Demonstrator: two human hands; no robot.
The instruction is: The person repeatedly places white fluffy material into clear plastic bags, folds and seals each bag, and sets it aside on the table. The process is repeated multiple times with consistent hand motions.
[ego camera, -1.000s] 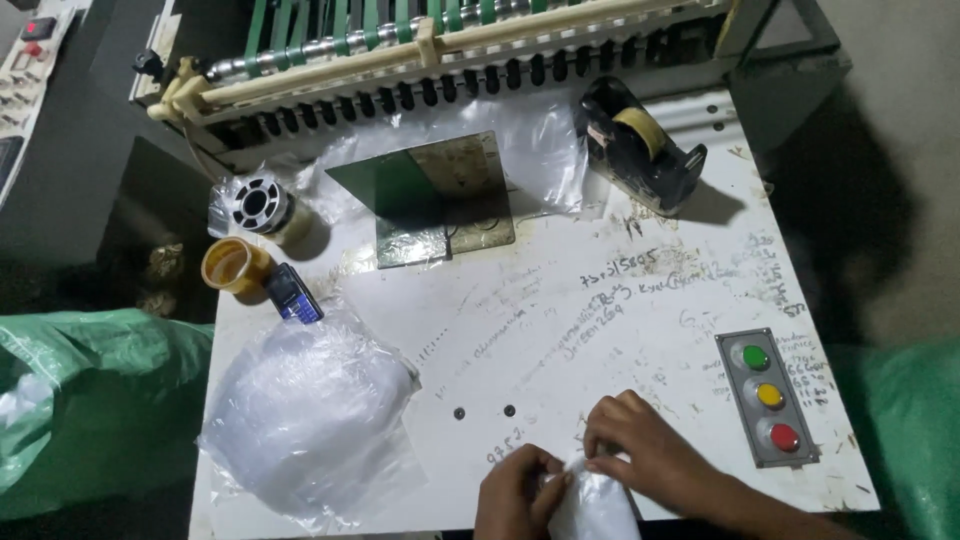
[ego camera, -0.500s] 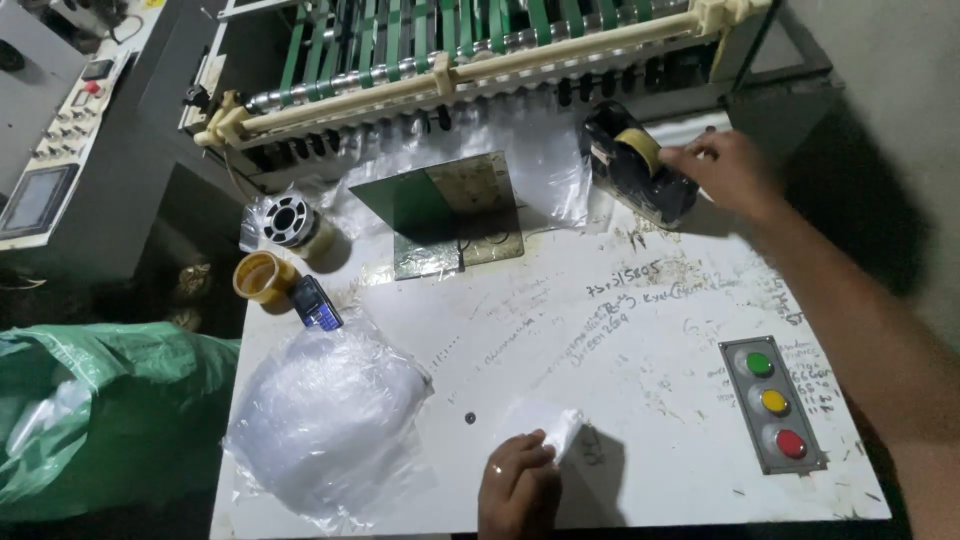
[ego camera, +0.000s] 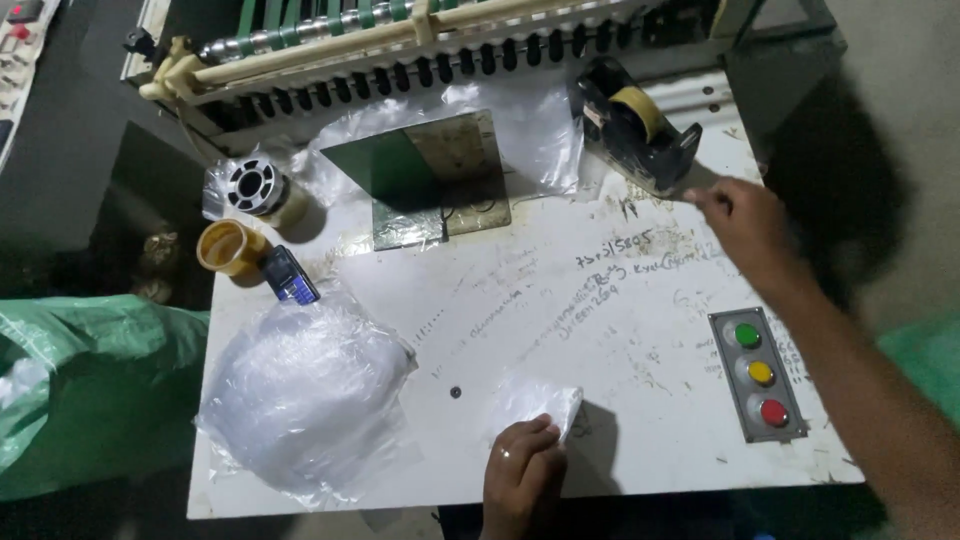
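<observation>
Left hand (ego camera: 522, 470) pins small clear bag (ego camera: 535, 402) flat; right hand (ego camera: 745, 222) pinches tape strip off dispenser (ego camera: 640, 122). Better pull straight, keep bag pressed.

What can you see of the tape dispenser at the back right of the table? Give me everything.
The tape dispenser is a black, heavy-looking desk type that appears to be plastic, holding a roll of yellowish tape upright in its cradle. It stands on the white table near the back right corner, just below the roller machine, with its cutter end pointing right. Clear plastic film lies beside its left end. The right hand has its fingertips near the cutter end; contact cannot be told.
</observation>
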